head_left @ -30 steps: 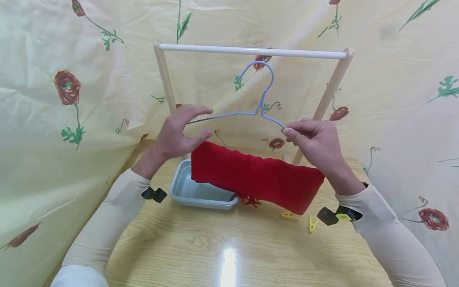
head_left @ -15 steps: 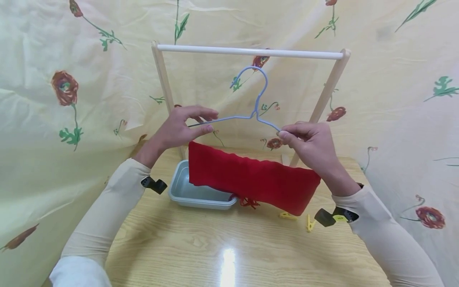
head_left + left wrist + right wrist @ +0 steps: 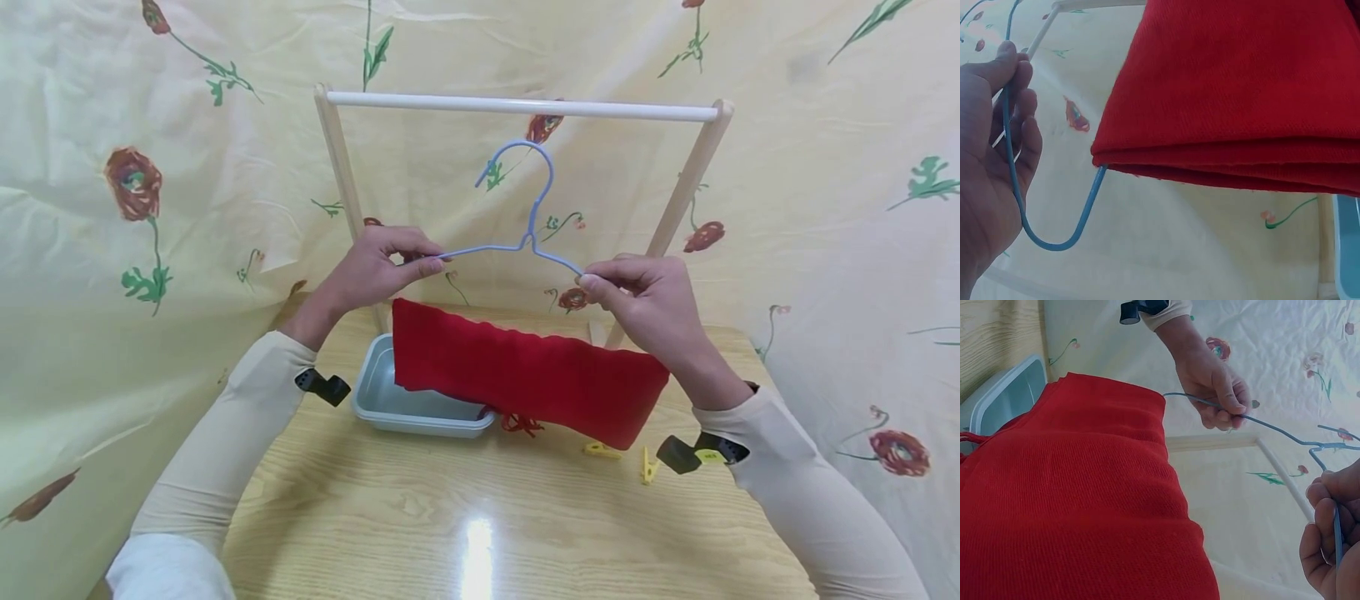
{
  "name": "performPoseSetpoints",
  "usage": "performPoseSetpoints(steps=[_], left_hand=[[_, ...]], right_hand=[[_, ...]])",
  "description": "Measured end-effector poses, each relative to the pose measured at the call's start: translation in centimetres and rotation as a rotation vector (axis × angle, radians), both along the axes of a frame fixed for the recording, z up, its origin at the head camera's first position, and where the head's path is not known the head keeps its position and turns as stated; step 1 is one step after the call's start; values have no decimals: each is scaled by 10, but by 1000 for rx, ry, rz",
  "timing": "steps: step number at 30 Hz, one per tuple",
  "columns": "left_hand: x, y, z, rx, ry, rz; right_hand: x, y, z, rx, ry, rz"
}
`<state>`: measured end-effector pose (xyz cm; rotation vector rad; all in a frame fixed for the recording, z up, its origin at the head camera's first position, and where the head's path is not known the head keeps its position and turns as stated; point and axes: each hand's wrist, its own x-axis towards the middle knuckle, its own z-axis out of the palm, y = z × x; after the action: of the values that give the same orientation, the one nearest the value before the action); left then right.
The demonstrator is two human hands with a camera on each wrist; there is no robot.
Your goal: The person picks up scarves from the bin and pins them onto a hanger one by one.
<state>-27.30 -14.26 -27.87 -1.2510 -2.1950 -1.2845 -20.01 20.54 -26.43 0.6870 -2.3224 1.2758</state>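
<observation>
A blue wire hanger [image 3: 487,247] is held up in the air by both hands, its hook pointing upward below the rack's bar. My left hand [image 3: 382,265] grips the hanger's left arm between thumb and fingers. The right arm of the hanger is pinched by my right hand [image 3: 648,304]. A folded red knitted cloth with fringe, like a scarf [image 3: 525,375], hangs over the hanger's lower bar. In the left wrist view the hanger's curved end [image 3: 1054,245] runs from the left palm into the fold of the scarf.
Behind the hands stands a rack with wooden legs [image 3: 686,187] and a white bar [image 3: 517,105]. A light blue basin [image 3: 427,425] sits on the wooden table [image 3: 375,517], partly behind the scarf. Two yellow clothespins [image 3: 648,467] lie at the right. Flowered cloth [image 3: 135,275] surrounds the table.
My left hand, with its fingers spread around the hanger's arm earlier, has closed on it. The hanger has shifted slightly left and down, its hook lower beneath the bar.
</observation>
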Motion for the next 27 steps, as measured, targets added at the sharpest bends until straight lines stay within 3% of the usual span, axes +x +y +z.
performPoseSetpoints(steps=[9, 17, 27], left_hand=[[4, 1, -2, 91, 37, 21], [14, 2, 5, 172, 87, 30], [20, -2, 10, 192, 62, 70]], right_hand=[[-3, 0, 1, 0, 6, 14], [-3, 4, 12, 19, 0, 50], [-1, 15, 26, 154, -136, 77]])
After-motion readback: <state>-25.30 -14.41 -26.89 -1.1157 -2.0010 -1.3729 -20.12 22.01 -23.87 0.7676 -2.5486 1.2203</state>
